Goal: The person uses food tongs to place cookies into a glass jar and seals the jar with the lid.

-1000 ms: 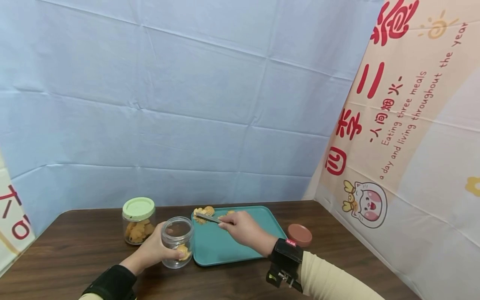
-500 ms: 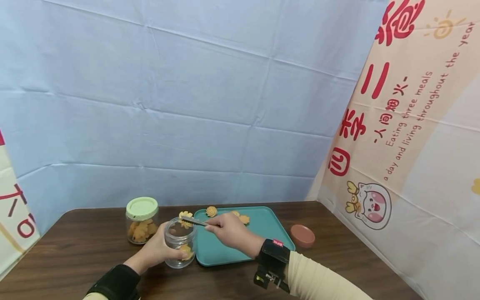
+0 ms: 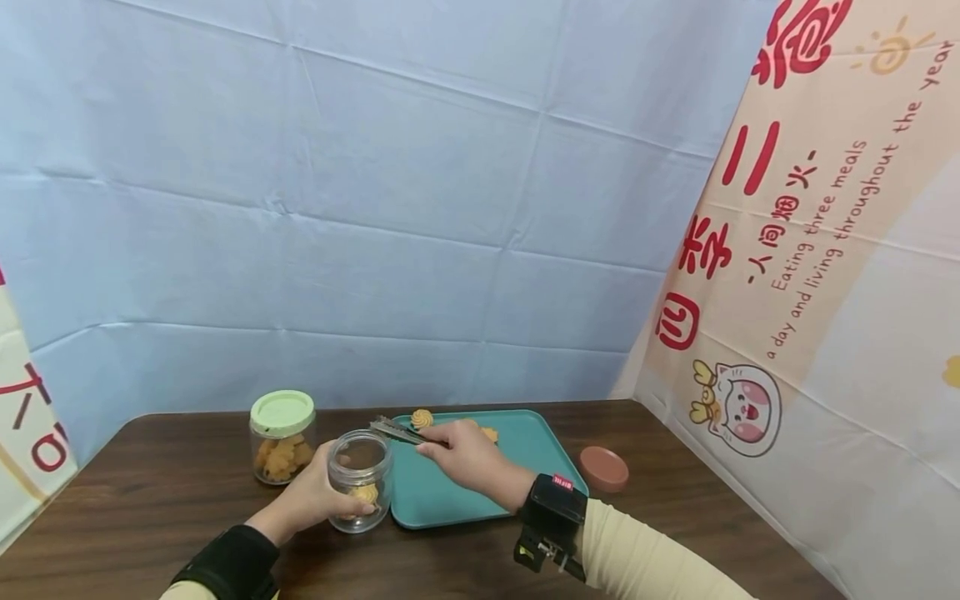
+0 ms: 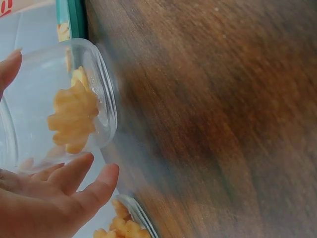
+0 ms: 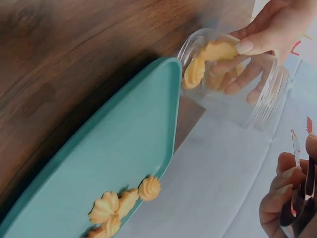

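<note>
My left hand [image 3: 309, 493] grips a clear open-topped jar [image 3: 354, 472] around its side, upright on the brown table beside the tray. Inside lie several golden flower-shaped cookies [image 4: 74, 116] near the bottom. In my right hand [image 3: 474, 455] I hold metal tongs [image 3: 397, 429], whose tips stand apart just right of the jar's mouth with nothing between them. A teal tray [image 3: 450, 497] stands to the right of the jar. At its back left corner is a swirled cookie [image 5: 149, 188], and several more cookies [image 5: 105, 208] lie along the back edge, partly behind my right hand in the head view.
Behind my left hand stands another jar [image 3: 268, 437] with a pale green lid [image 3: 282, 412] and cookies inside. A reddish-brown round lid [image 3: 603, 469] lies right of the tray. Blue cloth [image 3: 375, 250] hangs behind the table [image 3: 135, 483], and a printed cloth [image 3: 847, 333] on the right.
The tongs gripped a cookie at the tray's corner, carried it left over the jar's mouth, and let it go there. Now they have drawn back slightly right, tips spread. The left hand keeps its hold.
</note>
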A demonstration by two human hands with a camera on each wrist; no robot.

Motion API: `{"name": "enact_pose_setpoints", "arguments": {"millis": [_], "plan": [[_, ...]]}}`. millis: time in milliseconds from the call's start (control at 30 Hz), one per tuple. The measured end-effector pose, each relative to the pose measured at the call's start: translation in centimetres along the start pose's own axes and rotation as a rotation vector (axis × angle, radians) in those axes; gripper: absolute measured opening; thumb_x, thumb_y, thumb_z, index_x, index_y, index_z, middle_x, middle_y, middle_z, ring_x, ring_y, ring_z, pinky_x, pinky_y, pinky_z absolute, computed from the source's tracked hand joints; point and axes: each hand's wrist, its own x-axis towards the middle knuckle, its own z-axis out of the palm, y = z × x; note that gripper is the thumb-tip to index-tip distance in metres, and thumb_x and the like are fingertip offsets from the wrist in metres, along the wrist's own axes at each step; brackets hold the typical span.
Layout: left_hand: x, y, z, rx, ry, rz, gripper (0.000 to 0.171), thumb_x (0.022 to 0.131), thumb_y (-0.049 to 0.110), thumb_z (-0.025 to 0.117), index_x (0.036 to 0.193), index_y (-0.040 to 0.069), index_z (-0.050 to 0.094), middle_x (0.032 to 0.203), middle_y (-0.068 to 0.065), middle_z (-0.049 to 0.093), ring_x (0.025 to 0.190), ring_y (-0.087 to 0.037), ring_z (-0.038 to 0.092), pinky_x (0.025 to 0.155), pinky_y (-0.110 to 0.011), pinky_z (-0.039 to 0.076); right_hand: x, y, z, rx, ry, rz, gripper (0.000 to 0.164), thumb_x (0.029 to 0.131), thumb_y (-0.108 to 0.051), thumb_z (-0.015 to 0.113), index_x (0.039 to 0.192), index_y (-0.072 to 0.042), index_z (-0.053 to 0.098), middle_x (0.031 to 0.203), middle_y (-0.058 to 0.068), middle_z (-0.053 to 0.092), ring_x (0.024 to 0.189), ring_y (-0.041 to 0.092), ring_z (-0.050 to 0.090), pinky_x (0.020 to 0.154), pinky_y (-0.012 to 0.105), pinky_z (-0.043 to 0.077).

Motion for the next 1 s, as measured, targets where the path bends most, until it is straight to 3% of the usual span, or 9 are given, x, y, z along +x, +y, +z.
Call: {"name": "enact_pose_setpoints", "arguments": {"millis": [167, 300, 433, 633, 700, 867, 1000], "plan": [[-0.1, 0.0, -0.1, -0.014, -0.015, -0.007, 0.103, 0.073, 0.008, 0.085, 0.144, -0.012, 0.013, 0.132, -0.038, 0.038, 0.118, -0.048, 0.047, 0.090, -0.051, 0.048, -0.2, 0.9, -0.4, -0.015, 0.021, 0.000, 0.034, 0.100, -0.019, 0.056, 0.129, -0.004, 0.063, 0.121, 0.013, 0.065, 0.097, 0.021, 0.065, 0.070, 0.030, 0.049], [-0.2, 0.0, -0.2, -0.025, -0.025, -0.008, 0.104, 0.074, 0.009, 0.085, 0.145, -0.012, 0.012, 0.133, -0.038, 0.037, 0.118, -0.048, 0.046, 0.090, -0.051, 0.048, -0.5, 1.3, -0.8, -0.025, 0.016, -0.003, 0.033, 0.100, -0.018, 0.056, 0.129, -0.003, 0.062, 0.109, 0.013, 0.067, 0.082, 0.020, 0.060, 0.066, 0.030, 0.044], [-0.2, 0.0, -0.2, -0.004, -0.018, 0.001, 0.104, 0.073, 0.011, 0.085, 0.145, -0.012, 0.012, 0.132, -0.037, 0.038, 0.118, -0.048, 0.047, 0.091, -0.052, 0.048, -0.9, 1.6, -1.3, -0.028, 0.009, -0.002, 0.034, 0.100, -0.016, 0.056, 0.130, -0.001, 0.061, 0.100, 0.006, 0.063, 0.073, 0.015, 0.052, 0.064, 0.032, 0.039], [-0.2, 0.0, -0.2, 0.032, -0.012, 0.011, 0.107, 0.073, 0.014, 0.086, 0.147, -0.008, 0.012, 0.131, -0.035, 0.042, 0.117, -0.046, 0.048, 0.090, -0.053, 0.046, -1.4, 2.3, -1.7, 0.010, 0.008, 0.034, 0.036, 0.100, -0.016, 0.056, 0.132, -0.001, 0.059, 0.067, 0.000, 0.051, 0.053, 0.013, 0.031, 0.054, 0.030, 0.030], [-0.3, -0.1, -0.2, 0.050, -0.010, 0.014, 0.107, 0.072, 0.015, 0.086, 0.147, -0.007, 0.012, 0.130, -0.033, 0.044, 0.117, -0.044, 0.049, 0.091, -0.053, 0.046, -1.7, 2.8, -1.8, 0.005, 0.014, 0.038, 0.034, 0.100, -0.016, 0.056, 0.130, -0.002, 0.061, 0.070, 0.000, 0.055, 0.054, 0.011, 0.036, 0.054, 0.029, 0.031], [-0.2, -0.1, -0.2, 0.061, -0.009, 0.014, 0.105, 0.072, 0.015, 0.086, 0.147, -0.006, 0.015, 0.128, -0.029, 0.047, 0.116, -0.042, 0.050, 0.091, -0.054, 0.045, -2.2, 4.1, -2.2, -0.016, 0.037, 0.045, 0.027, 0.100, -0.015, 0.055, 0.123, -0.004, 0.066, 0.097, 0.004, 0.065, 0.061, 0.010, 0.043, 0.058, 0.030, 0.035], [-0.2, -0.1, -0.3, 0.033, -0.020, 0.012, 0.104, 0.074, 0.014, 0.086, 0.147, -0.006, 0.015, 0.129, -0.032, 0.045, 0.116, -0.043, 0.050, 0.090, -0.053, 0.046, -2.5, 5.0, -2.5, 0.009, 0.056, 0.081, 0.030, 0.100, -0.015, 0.056, 0.125, -0.002, 0.064, 0.112, 0.014, 0.066, 0.052, 0.012, 0.032, 0.051, 0.028, 0.030]]}}
